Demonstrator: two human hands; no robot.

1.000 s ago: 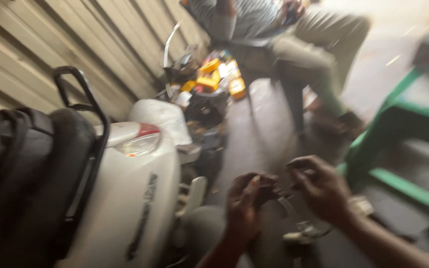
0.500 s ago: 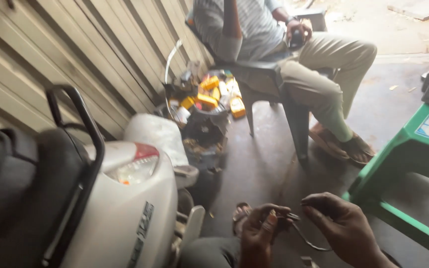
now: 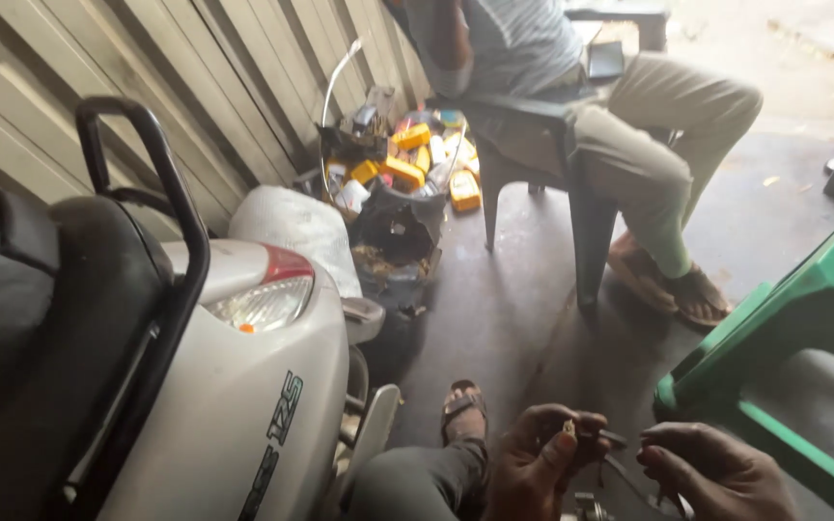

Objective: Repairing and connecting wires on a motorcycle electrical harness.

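Cable end, thin dark wire w/ a small metal fitting, sits bottom centre of frame, pinched between both hands just above the floor. Left hand is curled nearly closed, thumb & forefinger pressed on a tiny brass-coloured nub at the cable's tip. Right hand, bottom right, has its fingers bent in close, fingertips gripping the wire a bit further along; the rest of the wire loops down below, partly out of frame. Can't tell exactly what the fitting is, too small.

Step in hand, by my read: fiddling w/ or seating the nub on the cable end, mid-way, nothing attached to the bike yet. Next move prob calls for a steady pinch & fine fingertip alignment, since the part is tiny & easy to drop.

Around: white scooter w/ black grab rail fills lower left; own sandalled foot just left of the hands; green plastic stool at right; another person sits on a grey chair at top centre, beside a bucket of yellow boxes.
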